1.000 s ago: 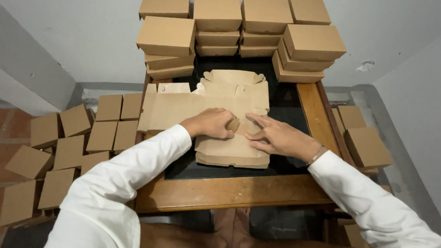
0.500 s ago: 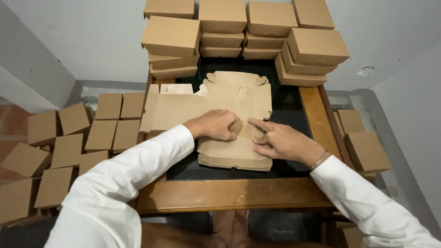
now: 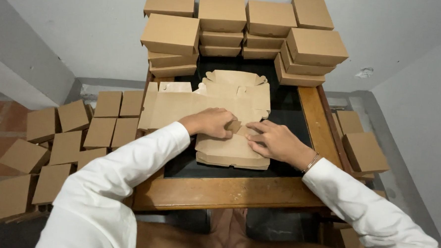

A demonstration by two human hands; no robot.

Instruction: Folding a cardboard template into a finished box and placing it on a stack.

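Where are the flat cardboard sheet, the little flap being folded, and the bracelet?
flat cardboard sheet [image 3: 181, 107], head view, bare left panel.
little flap [image 3: 234, 126], head view, its raised middle between both hands.
bracelet [image 3: 311, 162], head view, on the right wrist.
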